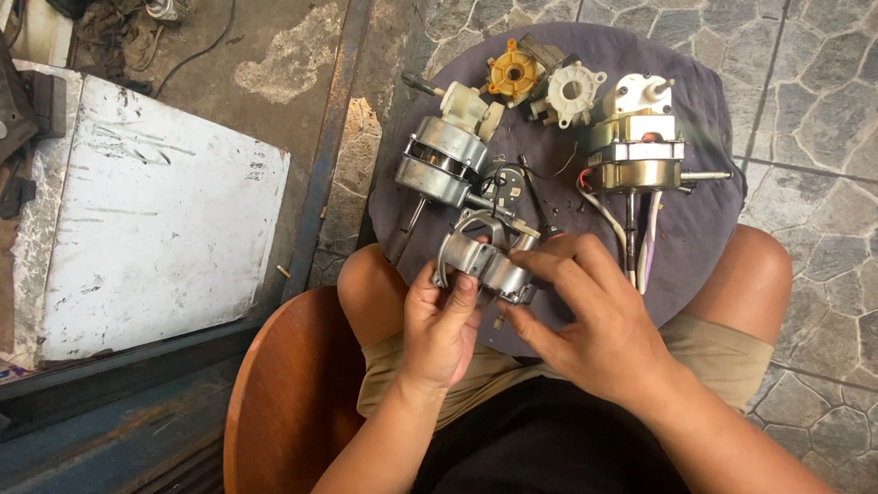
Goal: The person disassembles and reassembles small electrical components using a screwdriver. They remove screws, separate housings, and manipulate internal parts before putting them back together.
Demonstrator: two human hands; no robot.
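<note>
My left hand (438,322) grips a silver metal motor housing (480,259) from below, just above my knees. My right hand (584,310) closes on the same housing from the right, fingers over its right end. Beyond the hands, on a round dark grey cloth-covered stool (706,206), lies a silver fan motor (444,157) with a cream gearbox at the left. A brass-coloured motor (636,152) with white and grey wires sits at the right. An orange-and-grey gear part (515,76) and a white gear part (570,92) rest at the far edge.
A scratched white board (160,222) lies on the floor at the left, with oily tools and parts (6,104) beyond it. A brown wooden chair edge (285,409) is by my left leg. Stone-patterned floor (846,118) lies to the right.
</note>
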